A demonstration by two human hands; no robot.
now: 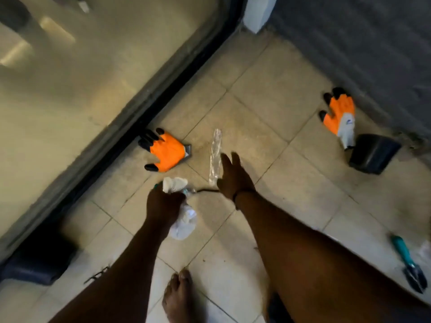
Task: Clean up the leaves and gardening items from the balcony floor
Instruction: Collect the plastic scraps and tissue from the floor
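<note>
L hand (163, 202) grips crumpled white plastic (183, 220), prob. collecting rubbish. R hand (233, 177) open, fingers spread, reaching for clear wrapper (215, 155) at 12 o'clock on floor (279, 94). 2 orange gloves: one (166, 151) at 10, one (340, 115) at 2 beside black pot (373, 153). 1 pruner (408, 261) at 4.

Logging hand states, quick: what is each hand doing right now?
Left hand: closed grip on a bunch of white plastic bags.
Right hand: open, fingers straight, reaching at the clear plastic wrapper.
</note>
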